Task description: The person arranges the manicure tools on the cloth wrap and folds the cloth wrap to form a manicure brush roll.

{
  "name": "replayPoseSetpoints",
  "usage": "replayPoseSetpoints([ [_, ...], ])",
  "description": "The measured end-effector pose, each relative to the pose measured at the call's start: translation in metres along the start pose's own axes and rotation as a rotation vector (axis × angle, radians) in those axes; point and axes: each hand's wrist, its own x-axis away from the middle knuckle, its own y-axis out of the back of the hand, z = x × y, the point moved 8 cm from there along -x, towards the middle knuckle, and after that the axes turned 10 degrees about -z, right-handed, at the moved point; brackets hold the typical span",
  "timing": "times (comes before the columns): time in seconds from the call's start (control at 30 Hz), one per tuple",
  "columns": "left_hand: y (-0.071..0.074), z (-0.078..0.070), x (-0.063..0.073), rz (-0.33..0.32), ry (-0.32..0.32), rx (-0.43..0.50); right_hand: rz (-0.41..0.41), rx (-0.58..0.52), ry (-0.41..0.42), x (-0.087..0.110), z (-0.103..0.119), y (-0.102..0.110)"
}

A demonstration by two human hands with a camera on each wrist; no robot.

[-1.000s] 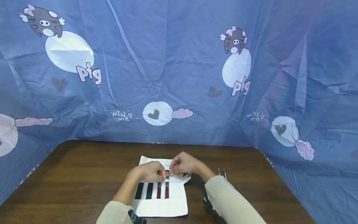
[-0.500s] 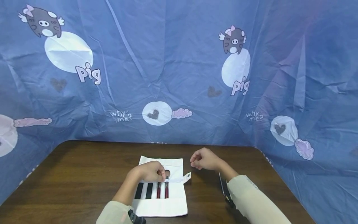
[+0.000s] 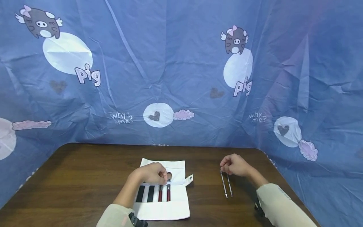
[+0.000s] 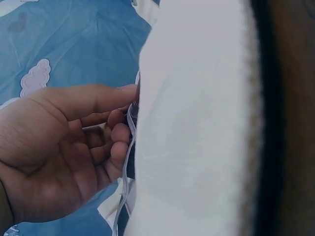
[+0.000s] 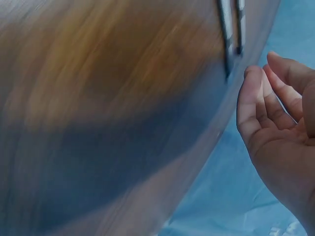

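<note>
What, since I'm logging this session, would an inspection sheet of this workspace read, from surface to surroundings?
Surface: brown wood-grain table.
Job's things: white pouch lying open, with two red-handled brushes and two black strips showing; snap strap at its right edge; two thin sticks on the table to the right.
Clutter: nothing seen.
Left hand: at the white pouch, fingers curled on its inner band; fingertips partly hidden.
Right hand: by the sticks' far ends, fingers loosely bent, apart from them in the right wrist view.
Cables: nothing seen.
Surroundings: creased blue cloth with cartoon prints behind the table.
</note>
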Motion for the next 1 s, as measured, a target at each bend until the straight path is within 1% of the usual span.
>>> replayPoseSetpoints([
  [0.07, 0.001, -0.002, 0.0, -0.005, -0.001, 0.019, -0.01, 0.009, -0.01, 0.003, -0.006, 0.007],
  [0.2, 0.002, -0.009, -0.004, -0.003, -0.035, 0.055, -0.018, 0.025, -0.037, 0.009, -0.013, 0.016],
  [0.33, -0.001, -0.021, -0.01, 0.016, -0.087, 0.049, -0.017, 0.024, -0.065, 0.012, -0.015, 0.018],
  [0.4, -0.003, -0.024, -0.012, 0.026, -0.093, 0.045, -0.007, 0.015, -0.081, 0.013, -0.016, 0.016],
  [0.5, -0.006, -0.024, -0.013, 0.027, -0.078, 0.027, 0.012, 0.006, -0.105, 0.014, -0.019, 0.012],
  [0.67, -0.006, -0.017, -0.012, 0.0, -0.018, -0.006, 0.039, 0.009, -0.125, 0.012, -0.02, 0.005],
  [0.83, -0.009, -0.015, -0.011, 0.003, 0.011, -0.001, 0.05, 0.003, -0.153, 0.011, -0.02, 0.0],
  [1.0, -0.01, -0.015, -0.011, 0.015, 0.044, 0.01, 0.037, 0.0, -0.173, 0.009, -0.022, -0.003],
])
